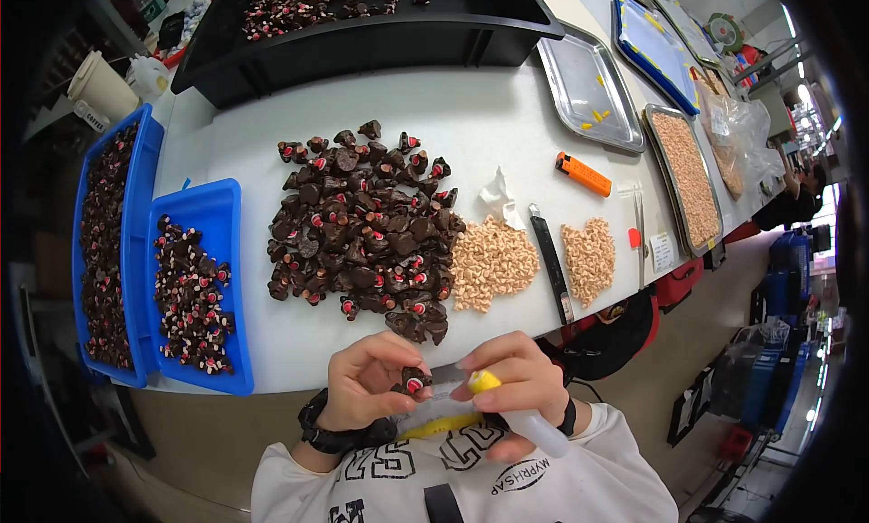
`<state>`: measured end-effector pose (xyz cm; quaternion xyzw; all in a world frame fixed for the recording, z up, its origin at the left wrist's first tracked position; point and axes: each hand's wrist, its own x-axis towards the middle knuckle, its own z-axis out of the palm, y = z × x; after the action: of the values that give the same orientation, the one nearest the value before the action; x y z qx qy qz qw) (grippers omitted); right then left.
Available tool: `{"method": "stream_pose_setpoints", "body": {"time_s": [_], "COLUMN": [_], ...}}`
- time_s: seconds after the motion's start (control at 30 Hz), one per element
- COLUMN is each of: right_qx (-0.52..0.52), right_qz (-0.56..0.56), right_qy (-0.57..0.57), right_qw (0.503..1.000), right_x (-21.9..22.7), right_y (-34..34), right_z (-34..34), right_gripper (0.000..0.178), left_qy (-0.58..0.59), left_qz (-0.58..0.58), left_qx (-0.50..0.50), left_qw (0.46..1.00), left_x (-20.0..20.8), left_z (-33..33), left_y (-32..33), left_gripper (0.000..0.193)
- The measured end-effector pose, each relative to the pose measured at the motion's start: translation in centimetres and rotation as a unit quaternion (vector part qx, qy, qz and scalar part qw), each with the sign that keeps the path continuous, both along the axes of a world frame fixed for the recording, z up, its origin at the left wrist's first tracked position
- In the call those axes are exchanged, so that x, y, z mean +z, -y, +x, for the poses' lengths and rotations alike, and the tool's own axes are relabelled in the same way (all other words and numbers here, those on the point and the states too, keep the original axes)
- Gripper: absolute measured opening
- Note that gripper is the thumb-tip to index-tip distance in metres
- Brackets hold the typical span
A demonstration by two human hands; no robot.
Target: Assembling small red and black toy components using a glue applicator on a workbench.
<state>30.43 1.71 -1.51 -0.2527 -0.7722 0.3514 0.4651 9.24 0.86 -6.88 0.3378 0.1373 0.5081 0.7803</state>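
Between the fingertips of my left hand [360, 380] is a small dark brown figurine [415, 382] with a red and white spot on it. My right hand [527, 378] is closed around a whitish squeeze bottle [541, 434], whose yellow tip points toward the figurine without touching it. Just beyond my hands lies a large pile of similar brown figurines [353, 224]. To its right, touching the pile, is a heap of small beige pieces [493, 261]. A smaller beige heap [588, 261] lies farther right, past a black-handled cutter knife [549, 261].
Two blue trays [237, 279] of figurines stand at the left, and a black bin [380, 48] sits at the back. An orange tool [584, 174], tweezers [641, 238], a metal tray [579, 84] and a tray of beige pieces [688, 175] are at the right. Crumpled tissue [500, 197] touches the larger heap.
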Motion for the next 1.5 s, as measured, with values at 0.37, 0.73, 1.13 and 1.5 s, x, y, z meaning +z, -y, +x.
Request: {"method": "stream_pose_setpoints", "body": {"time_s": [0.37, 0.73, 1.13, 1.5], "right_qx": [0.034, 0.050, 0.058, 0.050], "right_qz": [-0.099, -0.123, -0.100, -0.112], "right_qy": [-0.082, -0.058, -0.063, -0.054], "right_qw": [0.991, 0.989, 0.991, 0.991], "right_x": [-0.8, -0.6, -0.8, -0.8], "right_y": [0.7, 0.7, 0.4, 0.6], "right_z": [-0.6, -0.3, -0.4, -0.3], "right_gripper": [0.066, 0.055, 0.051, 0.055], "left_qy": [-0.051, -0.042, -0.035, -0.034], "left_qz": [0.028, 0.018, 0.030, 0.029], "left_qx": [0.019, 0.013, 0.026, 0.023], "left_qw": [0.998, 0.999, 0.999, 0.999], "left_x": [0.1, 0.1, 0.1, 0.0], "left_z": [0.1, 0.2, 0.4, 0.5], "left_y": [0.1, 0.1, 0.1, 0.1], "left_gripper": [0.039, 0.038, 0.037, 0.037]}}
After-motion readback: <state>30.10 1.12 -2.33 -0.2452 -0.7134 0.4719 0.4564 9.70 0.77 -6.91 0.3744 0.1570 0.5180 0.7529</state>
